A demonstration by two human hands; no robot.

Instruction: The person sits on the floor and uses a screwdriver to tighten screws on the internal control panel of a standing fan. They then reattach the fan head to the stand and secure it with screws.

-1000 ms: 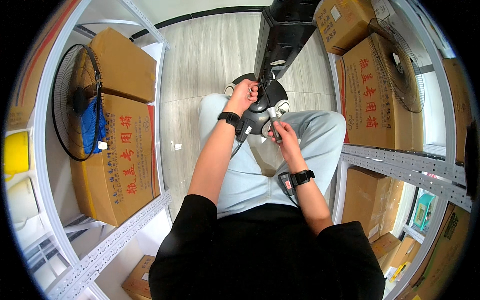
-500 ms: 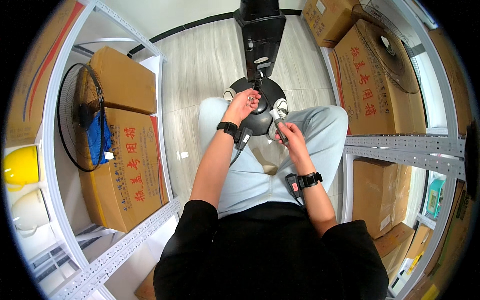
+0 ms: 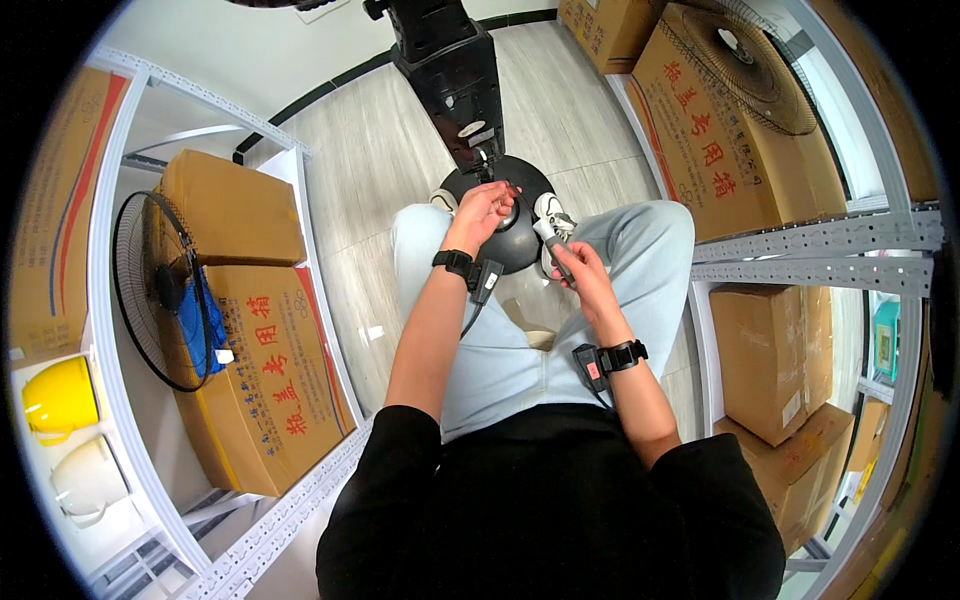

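Between my feet stands a black pedestal device with a round domed base and a boxy black upper body, which leans to the left above it. My left hand is at the narrow joint between base and body, fingers curled together; what they pinch, if anything, is too small to make out. Gripped in my right hand is a short grey hand tool with a whitish end, pointing up and left toward the base, apart from it. Its working tip cannot be made out.
Metal shelves flank me on both sides. To the left are cardboard boxes, a black wire fan guard, a yellow helmet and a white helmet. Boxes and another fan guard sit right. My sneakers flank the base.
The black body now leans further left in view, and the surroundings have shifted with my head. My left hand has turned slightly at the joint. The right hand still holds the grey tool.
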